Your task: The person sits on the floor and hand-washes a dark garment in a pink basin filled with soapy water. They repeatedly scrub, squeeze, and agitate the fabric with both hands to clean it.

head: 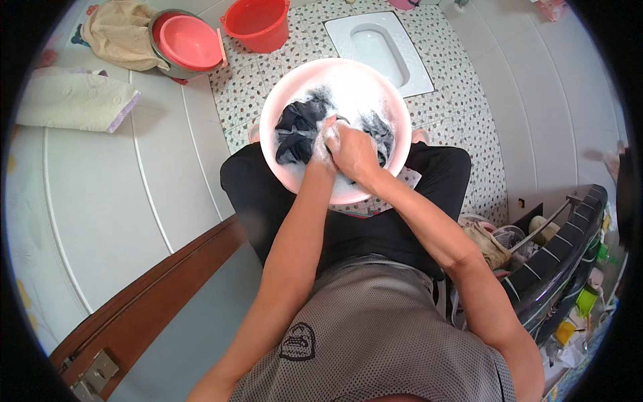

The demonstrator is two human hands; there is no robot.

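Note:
A round pink plastic basin stands between my knees, holding white suds and dark wet cloth. Over the middle of the basin my two hands press together. My left hand is coated in foam and partly hidden behind the other. My right hand is curled, its fingers closed on a bunch of the dark cloth, of which a bit shows between the hands. More of the cloth lies in the foam on both sides of my hands.
Beyond the basin, a white squat toilet is set in the pebble-patterned floor. A red bucket stands at the upper left, near stacked basins and a beige towel. At the right is a black tiled counter edge; a wooden door is lower left.

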